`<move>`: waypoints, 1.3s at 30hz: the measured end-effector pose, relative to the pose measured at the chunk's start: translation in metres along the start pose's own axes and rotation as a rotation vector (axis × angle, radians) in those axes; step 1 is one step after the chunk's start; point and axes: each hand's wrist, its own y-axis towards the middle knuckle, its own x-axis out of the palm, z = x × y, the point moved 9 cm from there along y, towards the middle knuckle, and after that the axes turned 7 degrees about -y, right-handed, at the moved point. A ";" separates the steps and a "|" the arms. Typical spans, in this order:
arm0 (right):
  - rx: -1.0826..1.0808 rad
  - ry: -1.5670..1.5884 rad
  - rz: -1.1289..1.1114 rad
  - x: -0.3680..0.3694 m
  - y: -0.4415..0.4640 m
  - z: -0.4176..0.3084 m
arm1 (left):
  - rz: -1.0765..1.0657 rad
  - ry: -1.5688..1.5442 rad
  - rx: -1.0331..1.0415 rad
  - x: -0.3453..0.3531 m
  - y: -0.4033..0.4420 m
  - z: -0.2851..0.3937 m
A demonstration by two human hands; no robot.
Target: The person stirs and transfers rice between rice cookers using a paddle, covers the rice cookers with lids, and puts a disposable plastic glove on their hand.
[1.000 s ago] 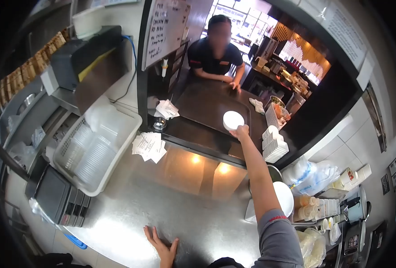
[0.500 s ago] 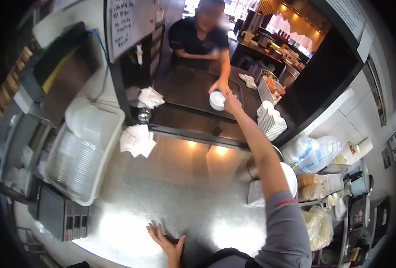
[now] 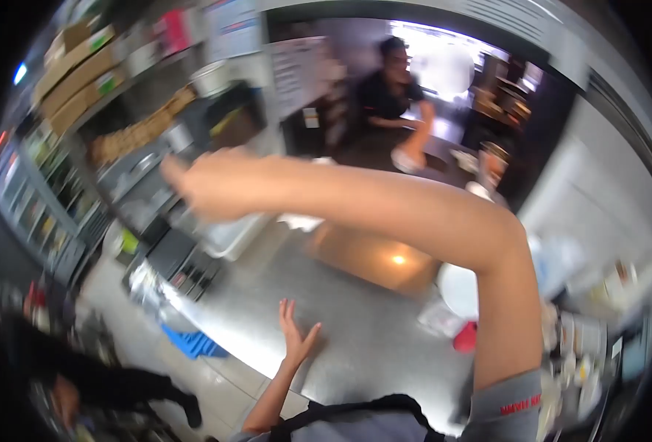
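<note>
My left hand (image 3: pixel 296 340) is over the steel counter (image 3: pixel 267 295), its fingers spread and nothing in it. Blurred by motion, my right hand (image 3: pixel 219 184) reaches across the view to the left with one finger stretched out. No object shows in it. Behind it, partly covered, are a pale plastic tub (image 3: pixel 231 239) and the metal shelves (image 3: pixel 131 180). On the far side of the pass-through, a co-worker's hand (image 3: pixel 413 156) is at the white bowl (image 3: pixel 401 160), apart from my hands.
Cardboard boxes (image 3: pixel 75 77) sit on a high shelf at the left. A glass-door fridge (image 3: pixel 27 191) stands beyond. Another person's dark-clad leg (image 3: pixel 134 387) is at lower left. To the right are a white round container (image 3: pixel 458 289) and a red item (image 3: pixel 466 337).
My right hand has left the white bowl, which stays with the co-worker, and has swung far left. My view has turned left. My left hand remains spread at the counter.
</note>
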 end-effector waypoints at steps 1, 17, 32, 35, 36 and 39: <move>-0.051 -0.083 -0.196 0.006 -0.023 -0.024 | -0.032 -0.031 0.031 0.002 -0.003 0.031; 0.551 -0.194 -0.440 -0.120 -0.610 -0.281 | -1.024 -0.744 0.412 0.234 -0.291 0.413; 0.958 -0.474 -0.269 -0.234 -0.851 -0.370 | -1.626 -0.885 0.499 0.392 -0.548 0.619; 1.008 -0.480 -0.382 -0.237 -0.922 -0.357 | -1.671 -0.881 0.539 0.432 -0.588 0.652; 1.039 -0.498 -0.429 -0.240 -0.952 -0.349 | -1.668 -0.881 0.576 0.446 -0.600 0.665; 1.144 -0.506 -0.656 -0.271 -1.052 -0.328 | -1.600 -0.891 0.788 0.491 -0.632 0.729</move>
